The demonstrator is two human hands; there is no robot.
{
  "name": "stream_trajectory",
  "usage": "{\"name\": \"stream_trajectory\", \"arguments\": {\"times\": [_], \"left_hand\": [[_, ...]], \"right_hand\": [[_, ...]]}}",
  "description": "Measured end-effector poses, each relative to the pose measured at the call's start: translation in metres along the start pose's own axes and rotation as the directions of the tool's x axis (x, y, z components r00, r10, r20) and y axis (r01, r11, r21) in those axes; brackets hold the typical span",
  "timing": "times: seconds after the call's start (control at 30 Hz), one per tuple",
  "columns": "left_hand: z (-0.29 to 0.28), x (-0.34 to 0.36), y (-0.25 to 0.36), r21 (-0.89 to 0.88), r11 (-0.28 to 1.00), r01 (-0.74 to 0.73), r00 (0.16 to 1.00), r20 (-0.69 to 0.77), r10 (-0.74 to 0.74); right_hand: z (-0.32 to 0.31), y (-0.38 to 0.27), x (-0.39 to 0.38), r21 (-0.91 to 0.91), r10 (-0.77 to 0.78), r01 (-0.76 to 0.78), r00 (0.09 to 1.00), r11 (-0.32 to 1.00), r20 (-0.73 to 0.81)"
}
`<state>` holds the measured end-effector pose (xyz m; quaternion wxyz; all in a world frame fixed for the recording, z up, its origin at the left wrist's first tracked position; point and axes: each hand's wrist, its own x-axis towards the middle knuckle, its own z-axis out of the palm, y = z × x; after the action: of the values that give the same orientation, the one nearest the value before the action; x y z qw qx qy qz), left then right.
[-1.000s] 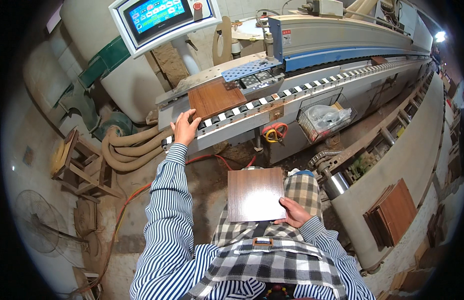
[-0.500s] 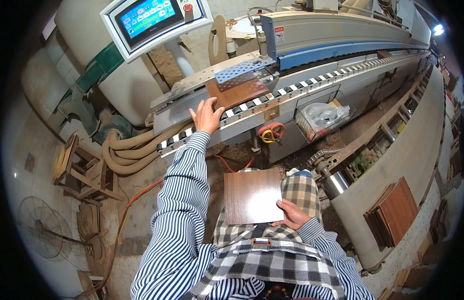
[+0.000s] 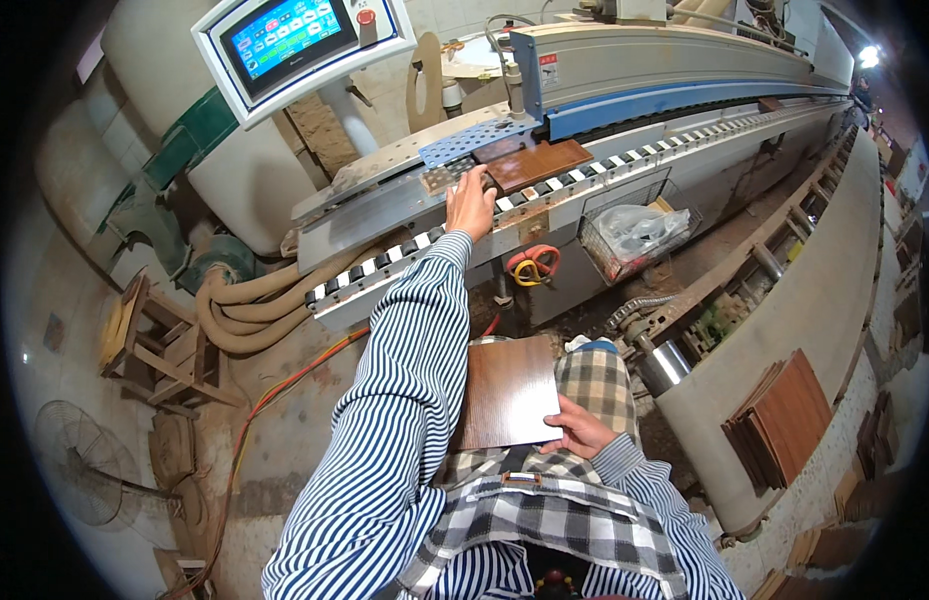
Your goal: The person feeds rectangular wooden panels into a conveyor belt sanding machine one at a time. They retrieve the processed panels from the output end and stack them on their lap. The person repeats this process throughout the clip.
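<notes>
A brown wood-grain panel [image 3: 544,165] lies on the machine's feed bed, partly beneath the perforated blue plate [image 3: 474,140]. My left hand [image 3: 470,205] is stretched out at that panel's left end, fingers extended and apart; whether the fingertips touch its edge I cannot tell. Close to my body, a second brown wood-grain panel [image 3: 509,390] rests over my lap, its glossy face up and reflecting light. My right hand [image 3: 581,430] grips its right edge near the lower corner, thumb on top and the other fingers partly underneath.
The black-and-white roller track [image 3: 424,243] runs along the bed's front. A touchscreen panel [image 3: 294,45] stands at the upper left. Scissors [image 3: 534,266] and a wire basket [image 3: 634,230] hang in front. Stacked brown panels [image 3: 784,420] lie on the conveyor belt [image 3: 704,420] at right.
The panel on the feed bed has slid rightward, farther along the machine. My left hand has followed it to the right. My right hand keeps hold of the lap panel.
</notes>
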<state>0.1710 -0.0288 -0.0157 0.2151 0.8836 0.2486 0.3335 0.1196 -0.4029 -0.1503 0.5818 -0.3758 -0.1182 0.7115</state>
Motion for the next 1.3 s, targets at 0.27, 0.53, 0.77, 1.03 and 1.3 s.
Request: {"name": "stream_trajectory", "arguments": {"times": [0.27,0.53,0.77,1.03,1.3], "left_hand": [[-0.029,-0.07,0.009,-0.408,0.906,-0.116,0.989,-0.127,0.07],[-0.088,-0.243,-0.023,-0.575,0.81,0.113,0.963,-0.137,-0.232],[-0.141,-0.297,0.025,-0.157,0.987,0.011,1.0,-0.02,-0.014],[-0.144,-0.238,0.009,0.344,0.928,-0.141,0.99,0.034,0.138],[-0.134,-0.183,-0.03,0.468,0.88,-0.084,0.988,-0.078,0.136]], "right_hand": [[0.004,-0.001,-0.003,-0.073,0.024,-0.023,1.0,0.997,0.016],[-0.005,0.008,0.001,0.082,-0.097,0.095,0.995,0.992,0.025],[0.023,-0.033,0.001,0.17,-0.324,0.312,0.945,0.935,0.051],[0.07,-0.127,0.066,0.075,-0.37,0.363,0.919,0.929,0.138],[0.097,-0.149,0.104,0.304,-0.428,0.418,0.903,0.856,-0.034]]}}
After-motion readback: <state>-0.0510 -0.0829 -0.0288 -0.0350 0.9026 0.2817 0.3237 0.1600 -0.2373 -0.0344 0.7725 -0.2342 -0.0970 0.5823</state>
